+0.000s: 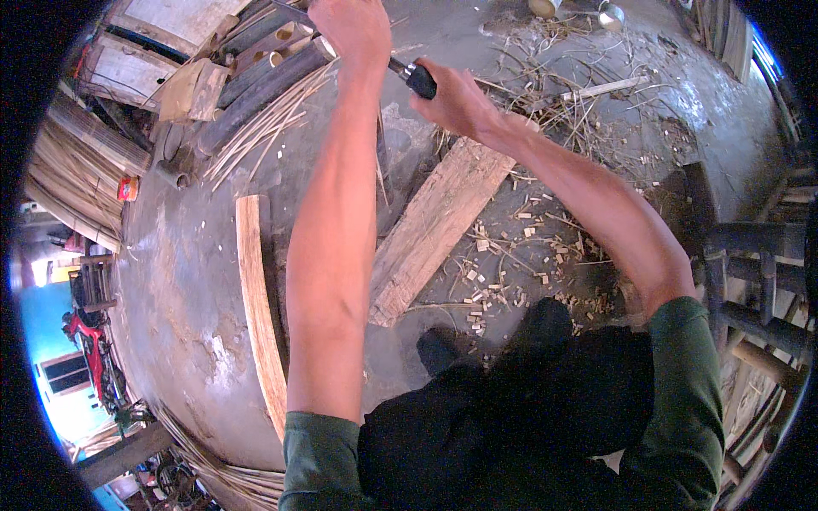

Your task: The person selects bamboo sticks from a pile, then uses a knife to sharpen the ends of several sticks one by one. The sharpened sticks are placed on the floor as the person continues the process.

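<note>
Closest to me, my dark trousers and green sleeves fill the lower view, with a curved wooden slat (260,315) lying on the concrete floor (179,281) to my left. Farther out, a rough plank (430,230) slants away beneath both arms. Beyond it, my right hand (456,100) is clamped on a black-handled knife (415,77), whose long axis runs left and away toward my left hand (358,30), which is closed on something I cannot make out. Bamboo poles (256,72) lie just left of it.
</note>
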The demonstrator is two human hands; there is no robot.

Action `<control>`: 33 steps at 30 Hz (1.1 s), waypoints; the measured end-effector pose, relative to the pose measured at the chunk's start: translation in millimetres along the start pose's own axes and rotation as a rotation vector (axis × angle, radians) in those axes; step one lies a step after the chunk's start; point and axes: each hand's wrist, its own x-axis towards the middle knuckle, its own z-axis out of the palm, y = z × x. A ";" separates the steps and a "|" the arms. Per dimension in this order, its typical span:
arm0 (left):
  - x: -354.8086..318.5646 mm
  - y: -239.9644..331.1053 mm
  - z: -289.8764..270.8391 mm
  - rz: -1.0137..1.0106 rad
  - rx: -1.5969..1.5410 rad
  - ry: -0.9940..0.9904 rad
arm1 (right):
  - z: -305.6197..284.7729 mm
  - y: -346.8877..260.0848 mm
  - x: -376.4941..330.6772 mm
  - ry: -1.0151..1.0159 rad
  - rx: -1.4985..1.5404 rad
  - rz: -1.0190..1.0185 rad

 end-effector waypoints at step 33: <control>-12.9 40.8 -193.0 -0.434 -0.219 -0.166 | -97.5 -149.1 -105.6 -0.178 0.402 0.208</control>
